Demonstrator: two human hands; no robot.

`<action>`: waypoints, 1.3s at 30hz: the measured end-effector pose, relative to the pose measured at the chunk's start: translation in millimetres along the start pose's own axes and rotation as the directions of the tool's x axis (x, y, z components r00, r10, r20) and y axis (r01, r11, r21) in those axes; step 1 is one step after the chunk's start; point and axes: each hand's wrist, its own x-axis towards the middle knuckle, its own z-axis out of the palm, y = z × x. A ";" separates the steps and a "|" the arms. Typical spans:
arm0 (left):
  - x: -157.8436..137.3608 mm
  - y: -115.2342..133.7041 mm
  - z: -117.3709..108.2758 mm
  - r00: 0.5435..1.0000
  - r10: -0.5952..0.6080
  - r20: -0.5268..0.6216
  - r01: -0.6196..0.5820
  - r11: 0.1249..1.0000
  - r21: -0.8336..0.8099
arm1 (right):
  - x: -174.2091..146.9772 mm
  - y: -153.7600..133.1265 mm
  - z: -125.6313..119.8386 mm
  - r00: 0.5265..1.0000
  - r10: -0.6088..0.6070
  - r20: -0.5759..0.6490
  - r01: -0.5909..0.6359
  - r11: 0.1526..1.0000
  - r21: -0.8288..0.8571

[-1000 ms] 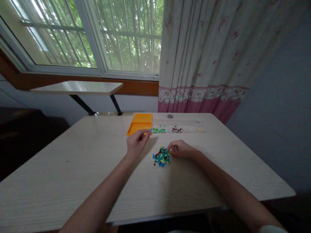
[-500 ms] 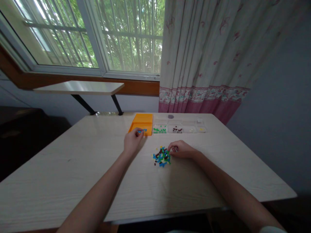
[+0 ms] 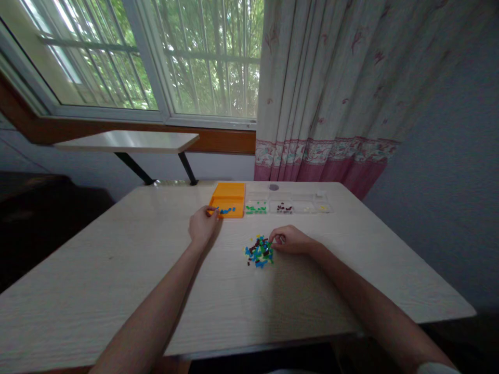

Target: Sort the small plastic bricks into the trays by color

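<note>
My left hand (image 3: 203, 224) is at the left front corner of an open orange box (image 3: 229, 190). Its fingertips are drawn together over the rim, and whatever lies between them is too small to make out. Several small blue bricks (image 3: 226, 210) lie in that box. On the table, a loose pile of small bricks (image 3: 259, 252) mixes blue, green, brown and yellow. My right hand (image 3: 290, 240) rests against the pile's right side with fingers curled and thumb close to the index finger. Anything pinched there is hidden.
Clear open boxes stand right of the orange one: one with green bricks (image 3: 256, 208), one with brown bricks (image 3: 284, 208), others with pale and yellow pieces (image 3: 323, 208). A round grey disc (image 3: 274, 187) lies behind them. A raised shelf (image 3: 128, 140) stands at back left.
My left hand has moved left, from over the blue bricks to the orange box's left front corner, so more blue bricks show. My right hand has stayed at the pile.
</note>
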 end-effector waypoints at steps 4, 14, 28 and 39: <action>0.0 0.0 1.5 1.000 -0.013 0.000 0.013 1.000 0.016 | 0.3 -0.4 -0.5 1.000 0.003 0.000 -0.003 1.000 0.002; -2.9 2.4 2.0 0.994 0.111 -0.018 -0.112 0.991 -0.075 | -0.1 0.0 -0.3 1.000 0.014 0.000 -0.014 0.999 0.037; -68.1 47.4 12.4 0.729 0.595 0.338 -0.501 0.801 -0.328 | 7.9 7.6 13.3 0.983 0.138 -0.125 -0.082 0.923 0.375; -77.6 54.5 10.1 0.679 0.638 0.363 -0.549 0.770 -0.325 | 13.2 0.7 19.6 0.975 0.190 -0.120 -0.088 0.814 0.574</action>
